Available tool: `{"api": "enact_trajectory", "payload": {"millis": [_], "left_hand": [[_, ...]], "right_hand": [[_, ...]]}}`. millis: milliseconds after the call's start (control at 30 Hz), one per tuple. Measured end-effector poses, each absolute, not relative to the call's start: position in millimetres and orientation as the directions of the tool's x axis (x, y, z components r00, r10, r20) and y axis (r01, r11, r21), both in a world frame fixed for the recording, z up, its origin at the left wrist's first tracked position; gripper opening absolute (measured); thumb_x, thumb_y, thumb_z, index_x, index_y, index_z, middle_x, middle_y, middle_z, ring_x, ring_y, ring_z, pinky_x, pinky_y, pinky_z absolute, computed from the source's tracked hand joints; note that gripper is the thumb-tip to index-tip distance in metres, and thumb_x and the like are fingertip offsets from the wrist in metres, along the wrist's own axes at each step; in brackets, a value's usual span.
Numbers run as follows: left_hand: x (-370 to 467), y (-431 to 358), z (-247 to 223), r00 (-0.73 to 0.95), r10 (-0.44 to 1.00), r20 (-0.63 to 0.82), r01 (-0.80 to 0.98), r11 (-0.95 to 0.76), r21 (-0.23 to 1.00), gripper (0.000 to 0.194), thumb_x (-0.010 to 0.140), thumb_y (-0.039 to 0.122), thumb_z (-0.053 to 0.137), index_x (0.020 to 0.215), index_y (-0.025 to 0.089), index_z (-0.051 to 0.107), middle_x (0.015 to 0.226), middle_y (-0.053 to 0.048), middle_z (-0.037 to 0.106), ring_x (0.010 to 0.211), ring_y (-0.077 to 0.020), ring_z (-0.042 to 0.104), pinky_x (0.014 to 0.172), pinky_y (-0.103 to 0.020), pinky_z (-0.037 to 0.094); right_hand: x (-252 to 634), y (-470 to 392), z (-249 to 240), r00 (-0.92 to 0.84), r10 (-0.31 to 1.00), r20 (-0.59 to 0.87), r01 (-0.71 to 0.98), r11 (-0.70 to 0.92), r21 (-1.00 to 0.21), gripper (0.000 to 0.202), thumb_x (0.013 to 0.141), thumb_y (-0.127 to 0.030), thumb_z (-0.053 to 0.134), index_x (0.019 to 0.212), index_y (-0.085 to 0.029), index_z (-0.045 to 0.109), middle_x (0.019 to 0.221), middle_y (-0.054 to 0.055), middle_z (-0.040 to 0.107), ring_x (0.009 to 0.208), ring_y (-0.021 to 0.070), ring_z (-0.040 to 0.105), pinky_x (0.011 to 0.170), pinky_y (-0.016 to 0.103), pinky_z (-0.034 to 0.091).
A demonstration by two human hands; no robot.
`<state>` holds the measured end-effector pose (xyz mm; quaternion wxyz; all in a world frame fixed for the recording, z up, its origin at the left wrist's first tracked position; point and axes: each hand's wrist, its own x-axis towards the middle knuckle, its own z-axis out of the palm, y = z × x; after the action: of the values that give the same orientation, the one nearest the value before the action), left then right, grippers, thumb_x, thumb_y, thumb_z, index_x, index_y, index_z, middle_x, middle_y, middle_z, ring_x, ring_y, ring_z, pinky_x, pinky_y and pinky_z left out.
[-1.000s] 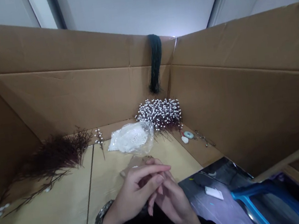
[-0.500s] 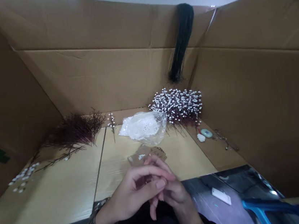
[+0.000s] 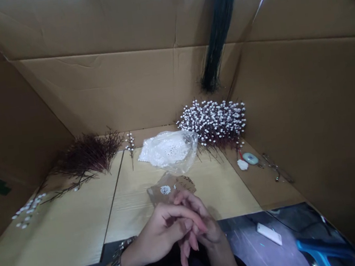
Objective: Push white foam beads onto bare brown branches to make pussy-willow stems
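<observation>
My left hand (image 3: 157, 232), with a metal watch (image 3: 119, 261) on its wrist, meets my right hand (image 3: 210, 228) in front of my body. Their fingers overlap loosely, bent and somewhat apart, with no object visible between them. Some fingers are hidden where the hands cross. Just beyond them lies a small clear bag (image 3: 159, 191) with a white piece and a brown printed part (image 3: 186, 182). Farther back is a plastic bag of small white beads or berries (image 3: 166, 149). One short stem with white berries (image 3: 130, 145) lies left of that bag.
A pile of bare brown twigs (image 3: 89, 154) lies left, near a white-berried branch (image 3: 28, 209). White-berried stems (image 3: 213, 122) are heaped at back right. Dark green wires (image 3: 218, 33) hang over the cardboard wall (image 3: 101, 90). A tape roll (image 3: 250, 158) lies right; a white phone-like object (image 3: 269, 234) is below.
The view has tilted down a little. My hands stay together, their fingers shifting slightly, and more of the small clear bag shows. The laid-out things have not moved.
</observation>
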<state>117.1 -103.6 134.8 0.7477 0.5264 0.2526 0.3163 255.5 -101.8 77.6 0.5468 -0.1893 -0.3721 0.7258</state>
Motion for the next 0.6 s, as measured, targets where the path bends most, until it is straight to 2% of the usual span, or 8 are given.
{"api": "enact_trajectory", "payload": {"millis": [100,300,467,533,600], "left_hand": [[122,-97,135,0.654,0.755,-0.057,-0.207,0.252,0.945,0.036,0.088,0.05,0.069,0.089,0.015,0.079,0.06,-0.006,0.066,0.045,-0.0112,0.063,0.035,-0.014,0.041],[125,-82,130,0.63,0.756,-0.18,-0.144,0.341,0.929,0.018,0.085,0.031,0.074,0.082,0.016,0.081,0.059,-0.004,0.066,0.043,-0.0099,0.063,0.033,-0.013,0.041],[128,-75,118,0.626,0.754,-0.199,-0.212,0.41,0.887,0.034,0.087,0.042,0.071,0.081,0.01,0.079,0.056,-0.004,0.068,0.036,-0.0078,0.062,0.034,-0.01,0.044],[130,-75,118,0.61,0.771,-0.184,-0.235,0.397,0.887,0.038,0.09,0.046,0.068,0.085,0.01,0.079,0.058,-0.004,0.069,0.039,-0.0078,0.064,0.036,-0.01,0.047],[131,-75,120,0.602,0.781,-0.169,-0.256,0.389,0.885,0.034,0.09,0.045,0.07,0.095,0.012,0.08,0.061,-0.004,0.069,0.044,-0.008,0.067,0.04,-0.01,0.052]], "right_hand": [[260,-94,74,-0.343,0.931,0.12,-0.661,-0.148,-0.736,0.048,0.054,-0.045,0.092,0.093,-0.026,0.071,0.095,0.004,0.06,0.08,0.0192,0.057,0.071,0.031,0.049],[265,-74,62,-0.4,0.905,0.142,-0.668,-0.182,-0.722,0.051,0.054,-0.04,0.094,0.098,-0.027,0.072,0.1,0.004,0.061,0.087,0.0187,0.058,0.076,0.028,0.05],[262,-62,52,-0.385,0.905,0.181,-0.72,-0.172,-0.673,0.056,0.049,-0.038,0.098,0.097,-0.029,0.072,0.095,0.001,0.061,0.084,0.0164,0.058,0.074,0.025,0.05],[262,-62,53,-0.377,0.908,0.182,-0.724,-0.167,-0.67,0.055,0.05,-0.041,0.097,0.098,-0.029,0.072,0.097,0.002,0.062,0.084,0.0163,0.058,0.074,0.025,0.05],[263,-63,56,-0.328,0.927,0.182,-0.734,-0.128,-0.667,0.054,0.054,-0.046,0.095,0.099,-0.028,0.072,0.095,0.002,0.061,0.082,0.0168,0.058,0.073,0.027,0.051]]}}
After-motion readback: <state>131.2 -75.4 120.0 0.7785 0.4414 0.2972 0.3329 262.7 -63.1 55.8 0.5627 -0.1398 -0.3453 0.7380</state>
